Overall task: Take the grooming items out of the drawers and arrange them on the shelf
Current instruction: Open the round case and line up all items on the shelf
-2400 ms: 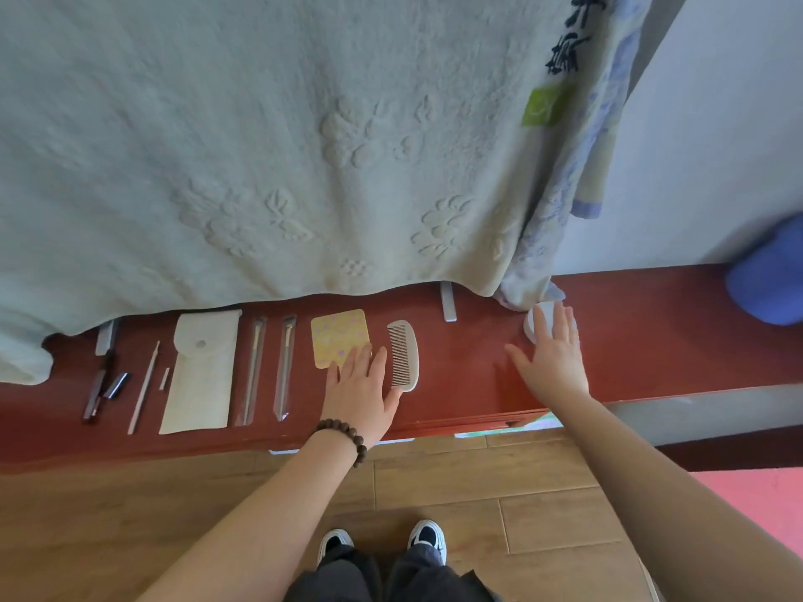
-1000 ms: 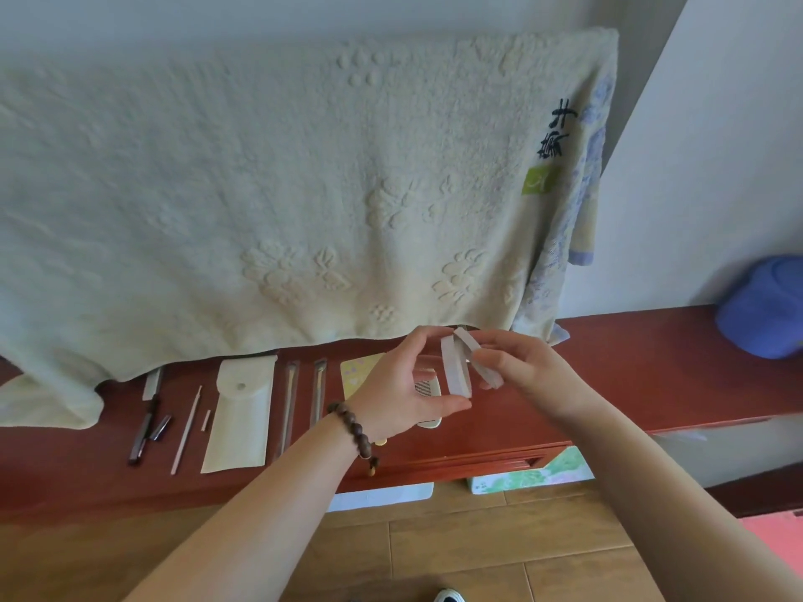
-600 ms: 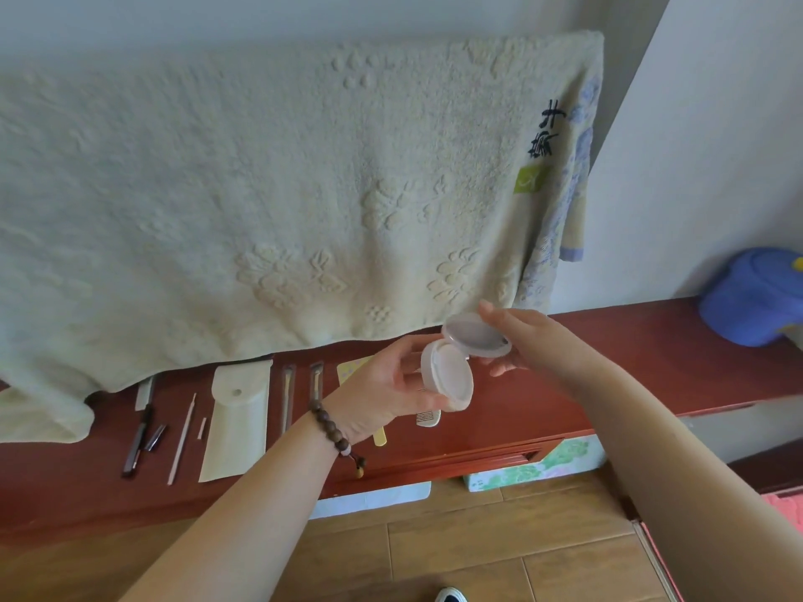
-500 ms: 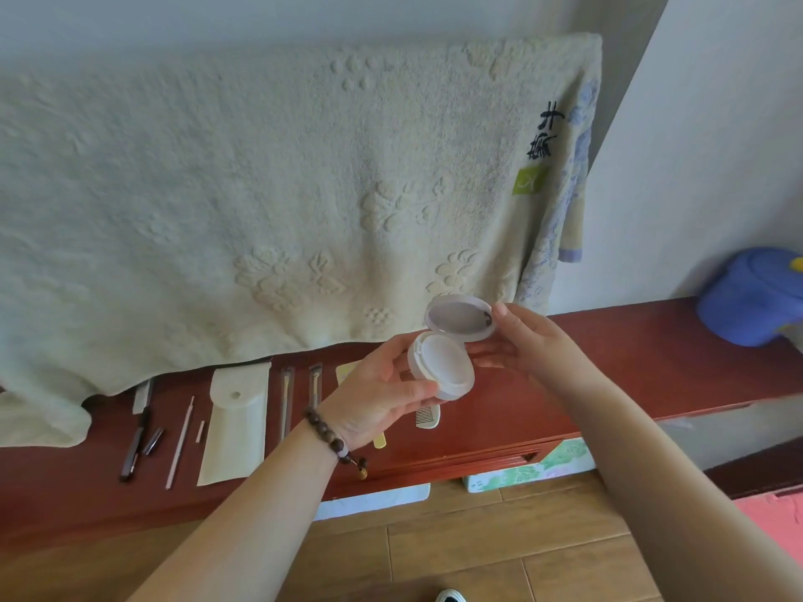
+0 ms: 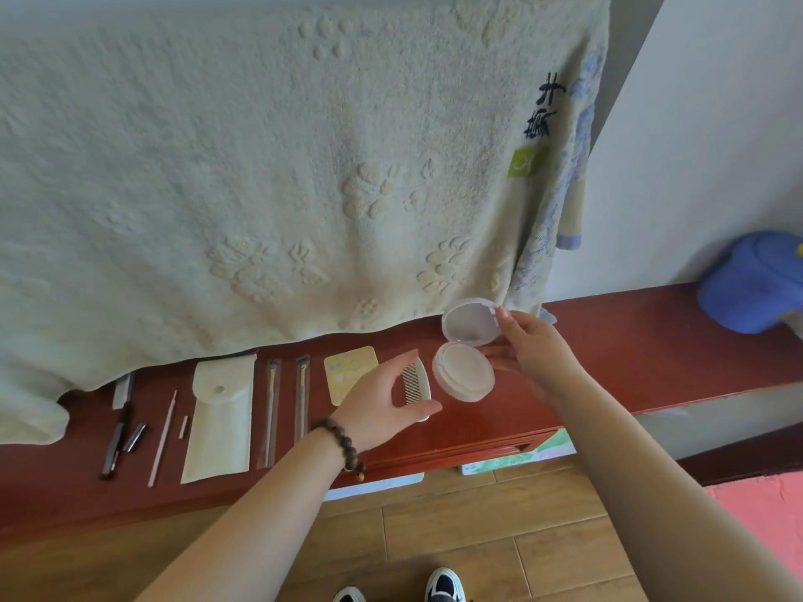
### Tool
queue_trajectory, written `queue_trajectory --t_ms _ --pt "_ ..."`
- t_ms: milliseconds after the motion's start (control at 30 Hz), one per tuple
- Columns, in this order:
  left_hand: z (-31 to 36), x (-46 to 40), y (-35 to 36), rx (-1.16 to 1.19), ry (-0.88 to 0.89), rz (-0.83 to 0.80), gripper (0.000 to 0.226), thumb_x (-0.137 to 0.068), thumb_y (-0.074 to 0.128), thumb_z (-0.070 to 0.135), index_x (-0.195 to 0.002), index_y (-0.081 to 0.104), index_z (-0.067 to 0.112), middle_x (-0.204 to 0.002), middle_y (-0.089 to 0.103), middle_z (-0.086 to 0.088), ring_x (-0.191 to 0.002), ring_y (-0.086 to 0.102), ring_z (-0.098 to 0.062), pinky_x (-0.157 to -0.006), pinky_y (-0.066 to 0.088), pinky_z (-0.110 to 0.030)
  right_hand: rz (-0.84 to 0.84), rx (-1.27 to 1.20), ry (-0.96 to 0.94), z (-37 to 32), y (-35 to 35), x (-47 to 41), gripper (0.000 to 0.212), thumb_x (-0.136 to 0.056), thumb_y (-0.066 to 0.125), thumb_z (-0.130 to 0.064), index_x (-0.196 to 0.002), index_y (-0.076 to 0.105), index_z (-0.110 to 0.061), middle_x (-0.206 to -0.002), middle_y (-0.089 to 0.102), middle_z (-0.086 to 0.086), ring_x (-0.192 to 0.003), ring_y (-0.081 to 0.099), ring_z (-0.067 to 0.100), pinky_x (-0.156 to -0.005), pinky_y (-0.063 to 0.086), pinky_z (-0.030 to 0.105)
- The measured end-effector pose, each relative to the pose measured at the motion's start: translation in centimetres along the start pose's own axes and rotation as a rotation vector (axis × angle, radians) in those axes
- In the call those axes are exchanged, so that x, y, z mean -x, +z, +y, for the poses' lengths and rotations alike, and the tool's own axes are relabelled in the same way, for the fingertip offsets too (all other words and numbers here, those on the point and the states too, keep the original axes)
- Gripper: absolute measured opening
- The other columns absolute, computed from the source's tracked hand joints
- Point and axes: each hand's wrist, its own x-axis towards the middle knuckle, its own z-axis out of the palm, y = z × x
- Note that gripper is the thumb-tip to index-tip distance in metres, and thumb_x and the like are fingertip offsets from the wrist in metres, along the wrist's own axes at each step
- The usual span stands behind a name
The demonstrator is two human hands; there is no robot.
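- The right hand (image 5: 532, 356) holds a round white hinged compact case (image 5: 465, 356) open above the dark red wooden shelf (image 5: 652, 349): the fingertips grip the raised lid and the base from the right side.
- The left hand (image 5: 382, 406) hovers just left of the compact, not touching it, with fingers loosely curved and spread and nothing in its grasp; a brown bead bracelet (image 5: 343, 443) circles its wrist.
- A small white comb (image 5: 417, 382) lies on the shelf, partly hidden behind the left hand.
- Left of it in a row lie a yellow square card (image 5: 347, 369), two slim tools in clear sleeves (image 5: 287, 401), a cream snap pouch (image 5: 221, 419), a thin pale stick (image 5: 163, 436) and dark pen-like items (image 5: 119, 436).
- A pale embossed towel (image 5: 260, 167) hangs behind, above the shelf.
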Motion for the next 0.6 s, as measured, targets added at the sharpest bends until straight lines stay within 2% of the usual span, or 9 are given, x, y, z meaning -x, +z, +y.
queue_trajectory --t_ms 67,167,300,467,600 --pt "-1.5 0.1 0.4 -0.171 -0.033 0.051 0.08 -0.084 0.066 0.048 -0.15 0.026 0.025 -0.154 0.031 0.009 -0.141 0.03 -0.009 -0.115 0.027 -0.031 0.037 0.076 0.011 1.1 -1.2 -2.0 0.018 -0.097 0.049 -0.03 -0.102 0.061 -0.017 -0.093 0.07 0.013 -0.07 0.07 0.016 -0.058 0.057 0.02" --pt "-3.8 0.5 1.4 -0.308 -0.087 0.038 0.076 -0.088 0.058 0.05 -0.15 0.025 0.022 -0.157 0.025 0.004 -0.145 0.021 -0.011 -0.119 0.023 -0.035 0.03 0.173 0.032 3.4 -2.4 -5.0 0.026 -0.097 0.05 -0.027 -0.109 0.062 -0.006 -0.09 0.069 0.015 -0.071 0.07 0.018 -0.059 0.056 0.02" --pt "-5.5 0.9 2.4 -0.344 -0.152 0.048 0.07 -0.091 0.055 0.046 -0.149 0.025 0.023 -0.159 0.02 0.001 -0.148 0.01 -0.014 -0.12 0.018 -0.036 0.004 0.268 0.061 6.2 -2.5 -7.8 0.025 -0.096 0.052 -0.024 -0.107 0.062 -0.003 -0.086 0.069 0.014 -0.071 0.069 0.02 -0.062 0.057 0.021" --pt "-6.0 1.1 2.8 -0.468 -0.148 0.086 0.066 -0.093 0.054 0.042 -0.149 0.026 0.021 -0.159 0.018 -0.001 -0.149 0.008 -0.018 -0.119 0.019 -0.038 -0.023 0.325 0.054 8.0 -2.2 -9.4 0.022 -0.096 0.051 -0.022 -0.104 0.062 -0.005 -0.095 0.069 0.021 -0.084 0.069 0.028 -0.079 0.057 0.033" --pt "-5.8 0.8 2.6 -0.483 -0.158 0.133 0.063 -0.093 0.054 0.04 -0.148 0.028 0.023 -0.158 0.021 -0.001 -0.148 0.011 -0.018 -0.119 0.019 -0.038 -0.026 0.396 0.02 8.0 -1.9 -9.4 0.03 -0.095 0.052 -0.028 -0.115 0.06 -0.007 -0.098 0.07 0.011 -0.086 0.069 0.023 -0.08 0.056 0.033"
